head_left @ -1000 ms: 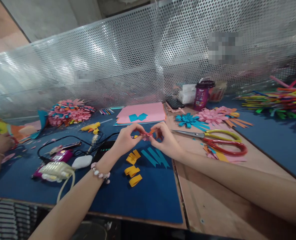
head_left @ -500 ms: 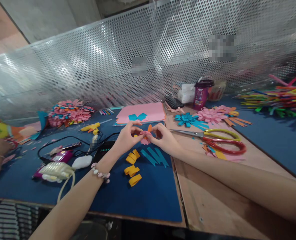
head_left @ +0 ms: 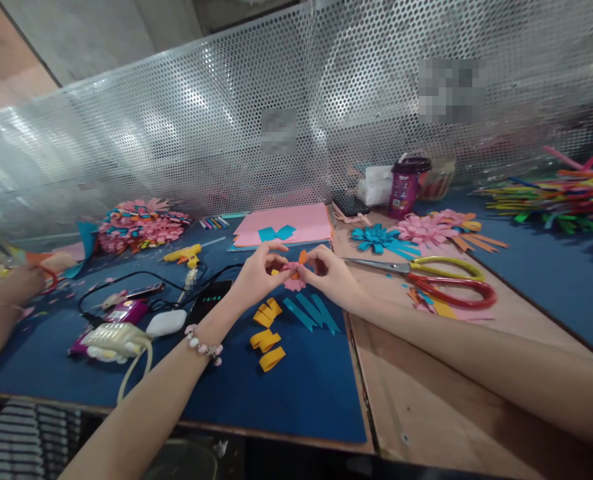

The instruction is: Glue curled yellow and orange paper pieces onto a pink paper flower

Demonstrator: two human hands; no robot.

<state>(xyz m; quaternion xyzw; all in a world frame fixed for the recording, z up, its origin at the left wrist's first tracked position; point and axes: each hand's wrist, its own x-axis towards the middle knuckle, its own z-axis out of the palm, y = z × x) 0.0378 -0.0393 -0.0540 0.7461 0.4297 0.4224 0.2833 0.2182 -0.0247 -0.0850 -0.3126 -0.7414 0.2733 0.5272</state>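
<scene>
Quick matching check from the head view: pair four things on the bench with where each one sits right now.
Things:
1. small paper flower
2. scissors
3. glue gun
4. yellow paper loops

Places:
A. on the bare wood, right of the hands
B. on the blue mat, just below the hands
C. pinched between left hand and right hand
D. on the blue mat, left of the pink sheets

Pairs: 1-C, 2-A, 3-D, 4-B

Wooden workbench (head_left: 426,400) w/ blue mat (head_left: 286,393); on it: scissors (head_left: 426,280), glue gun (head_left: 183,254), pink paper sheets (head_left: 286,225), yellow paper loops (head_left: 266,333), teal strips (head_left: 311,312).
</scene>
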